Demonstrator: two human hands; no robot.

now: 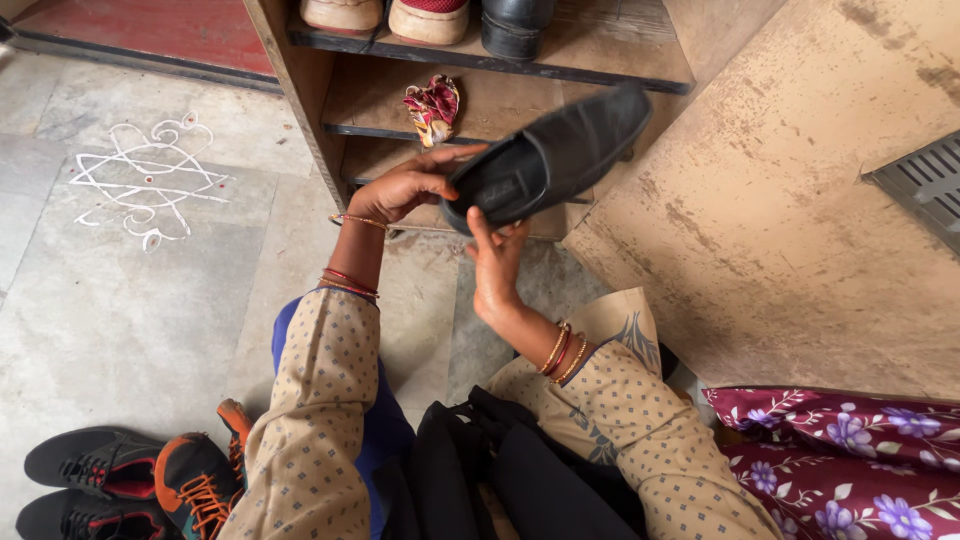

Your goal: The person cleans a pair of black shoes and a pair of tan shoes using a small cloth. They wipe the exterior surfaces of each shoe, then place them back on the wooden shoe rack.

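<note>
Head view: wooden shoe rack (310,110) ahead. On its top shelf I see two light shoes (385,15) and one black shoe (512,25), all cut off by the frame's upper edge. Middle shelf carries only a crumpled red-and-yellow cloth (432,108) near its front edge, rest of that board bare. Lower shelf mostly hidden behind the hands.

Black loafer (550,155) is off the rack, held in the air just in front of the middle shelf's front edge, toe pointing up-right toward the stained wall (780,220).

Room: open stone floor (120,320) to the left with a white chalk pattern (145,180); wall closes off the right side. Black-and-orange sneakers (120,480) sit at the floor's bottom-left corner.

Left hand (405,185) clamps the loafer's heel end from above, wrist bent, bangles showing. Right hand (497,265) is below, fingers up, gripping the loafer at its lower edge. Both forearms raised, elbows near my lap.
</note>
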